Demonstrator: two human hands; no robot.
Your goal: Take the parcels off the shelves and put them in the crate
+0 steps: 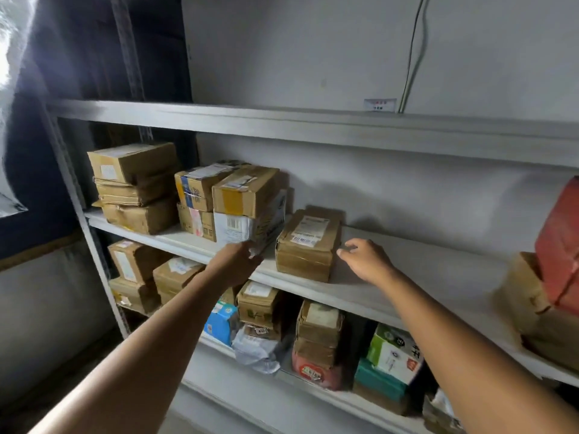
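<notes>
a person's two bare arms reach up to a grey metal shelving unit against a pale wall. the left hand (238, 261) grips the lower front corner of a white parcel (233, 228) with a barcode label, its fingers curled round the crumpled wrapping. this parcel lies at the front of the middle shelf (416, 270), at the bottom of a cluster, with a taped cardboard box (246, 192) on top of it. the right hand (366, 261) holds nothing; its fingers are loosely curled, and thumb and forefinger are parted at the right side of a brown parcel (308, 245). whether the fingertip touches the cardboard cannot be told. this brown parcel is bound in clear tape, bears white labels on top and sits alone on the middle shelf, just right of the white parcel and between the two hands. farther left on the same shelf stands a stack of three cardboard boxes (138, 186). at the far right edge a red package (559, 245) rests on tan boxes. on the lower shelf (319, 391) lie more parcels, among them a blue box (221, 322), a grey plastic bag (257, 350) and a green-and-white carton (394, 352). a thin cable (413, 51) runs down the wall to the top shelf (282, 120).
</notes>
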